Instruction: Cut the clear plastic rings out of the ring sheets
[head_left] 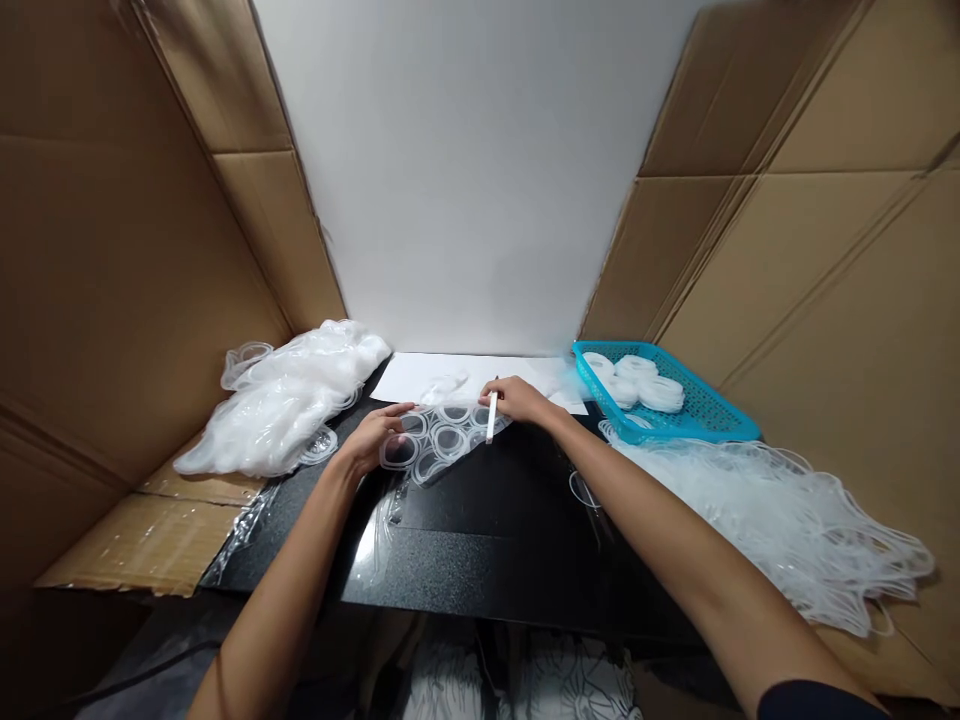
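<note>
A clear plastic sheet with several ring shapes (448, 440) is held up a little over the black tabletop. Its left end is pinched in my left hand (369, 438), the index finger stretched along the top edge. My right hand (519, 400) is closed around a slim white stick-like tool (492, 418), which points down across the sheet's right end. Those right fingertips are also at the sheet's upper edge; whether they grip it is hard to tell. Behind the hands lies white paper (397, 375) with a small clear scrap (444, 385) on it.
On the left, a heap of clear plastic sheets (292, 400) rests partly on cardboard (165, 530). A blue basket (701, 400) with white ring stacks (637, 382) stands at right, behind a pile of clear ring scraps (772, 520). Cardboard walls (817, 250) enclose both sides of the black table (465, 565).
</note>
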